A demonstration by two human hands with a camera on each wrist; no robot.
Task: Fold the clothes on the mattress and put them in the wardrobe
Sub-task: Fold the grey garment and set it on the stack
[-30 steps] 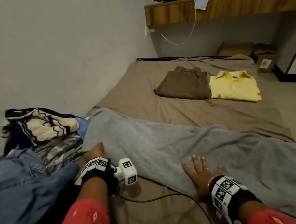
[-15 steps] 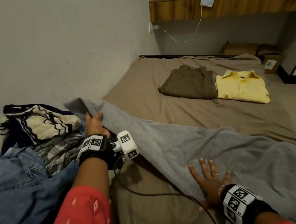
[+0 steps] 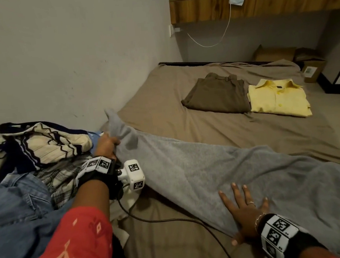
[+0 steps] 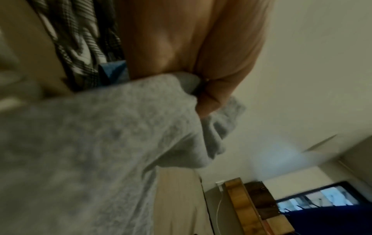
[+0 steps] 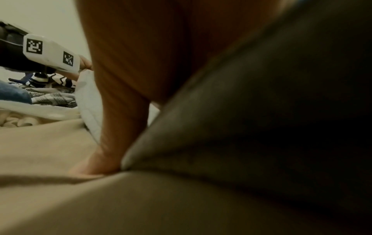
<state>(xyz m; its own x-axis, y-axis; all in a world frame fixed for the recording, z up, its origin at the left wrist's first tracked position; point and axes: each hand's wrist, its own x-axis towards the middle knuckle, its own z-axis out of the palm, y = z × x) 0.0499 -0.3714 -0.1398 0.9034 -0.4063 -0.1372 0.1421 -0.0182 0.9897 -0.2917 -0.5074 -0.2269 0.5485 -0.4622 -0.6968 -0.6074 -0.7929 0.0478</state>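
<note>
Head view first: the left hand (image 3: 106, 143) has the end of the grey garment (image 3: 210, 172) pinched and lifted clear of the mattress (image 3: 238, 134). A second ago that end lay flat on the sheet with the hand just resting at its edge, and half a second ago it was only starting to come up, so this looks like the start of a fold, end over toward the middle. The right hand (image 3: 244, 211) hasn't budged: fingers spread flat, pressing the near edge of the grey cloth down, which I'd guess is the anchor for the fold. The rest of the garment runs off to the right along the mattress. Further up the bed a brown top (image 3: 215, 93) and a yellow shirt (image 3: 278, 99) already sit folded side by side. The unfolded pile (image 3: 42, 145) is by the wall on the left, jeans (image 3: 16, 206) in front of it. So plenty left, and nothing near the wardrobe yet.

Left wrist view: blurry, but you can see fingers (image 4: 211, 101) curled round a bunch of grey fabric, so the grip is real.

Right wrist view: mostly dark, palm down on the cloth, the thumb (image 5: 94, 165) touching the sheet. The other wrist's marker block (image 5: 50, 52) shows in the background.
</note>
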